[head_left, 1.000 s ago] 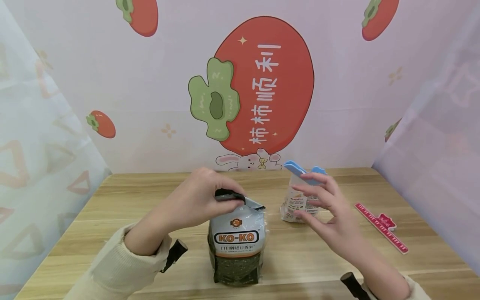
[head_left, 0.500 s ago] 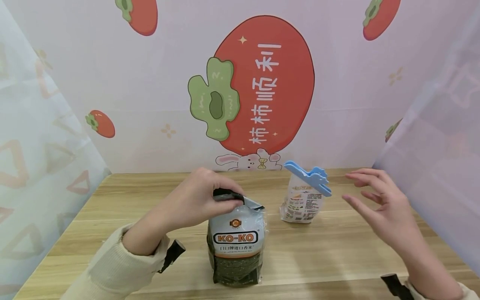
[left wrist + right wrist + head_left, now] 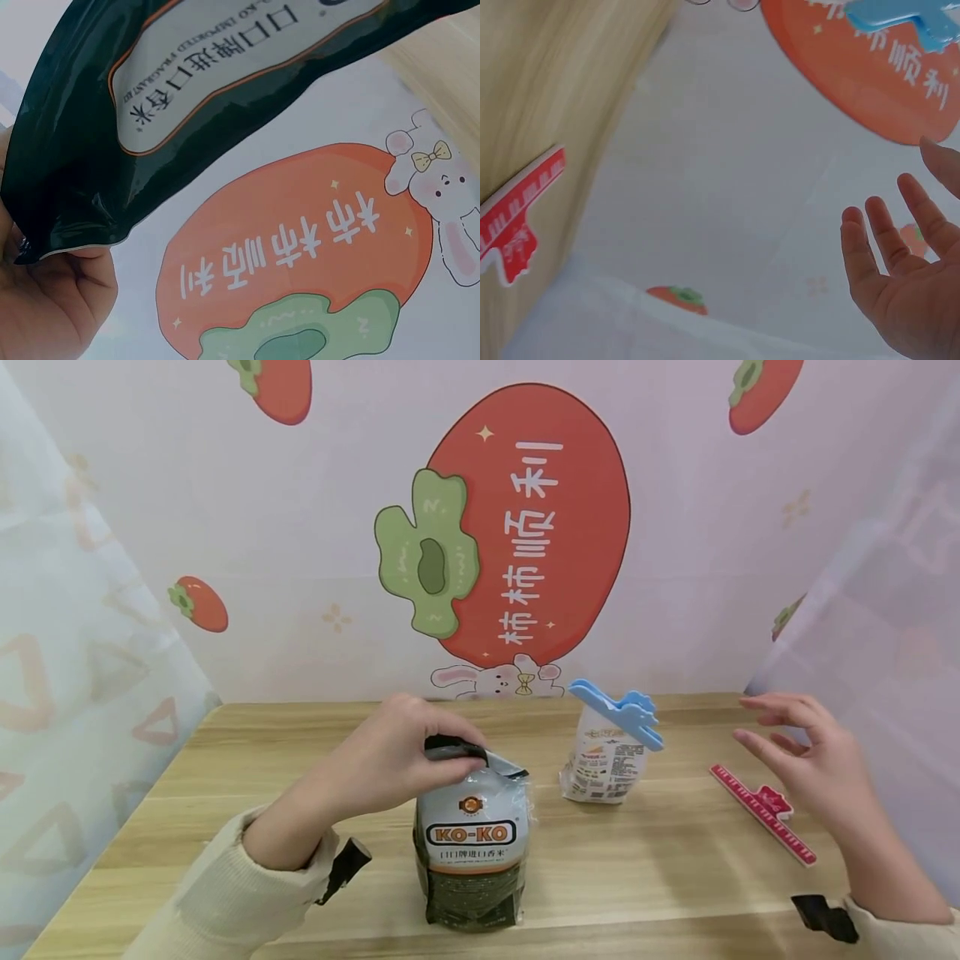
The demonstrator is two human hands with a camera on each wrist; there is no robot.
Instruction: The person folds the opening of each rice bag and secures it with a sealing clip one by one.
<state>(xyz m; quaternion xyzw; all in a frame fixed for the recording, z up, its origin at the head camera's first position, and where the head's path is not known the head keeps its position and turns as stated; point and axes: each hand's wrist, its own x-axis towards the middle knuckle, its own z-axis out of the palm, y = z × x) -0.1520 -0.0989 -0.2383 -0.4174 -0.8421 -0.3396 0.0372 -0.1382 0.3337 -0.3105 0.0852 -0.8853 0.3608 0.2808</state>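
Note:
A KO-KO rice bag (image 3: 472, 852), silver above and dark below, stands upright on the table. My left hand (image 3: 382, 760) pinches its folded top edge between thumb and fingers; the left wrist view also shows this hand (image 3: 64, 300) at the corner of the bag (image 3: 82, 172). Above the right side of the table my right hand (image 3: 813, 756) hovers with fingers loosely spread and holds nothing. Below and left of it lies a red bag clip (image 3: 761, 814), also visible in the right wrist view as a red strip (image 3: 521, 210).
Behind and right of the rice bag stands a small white printed bag (image 3: 600, 768), its top held by a blue bag clip (image 3: 618, 714). A persimmon-print backdrop (image 3: 300, 527) rises behind the wooden table (image 3: 300, 877), with pale cloth at both sides.
My right hand has moved away from the blue clip toward the right, uncovering the white bag and passing over the red clip. The left hand stays on the rice bag.

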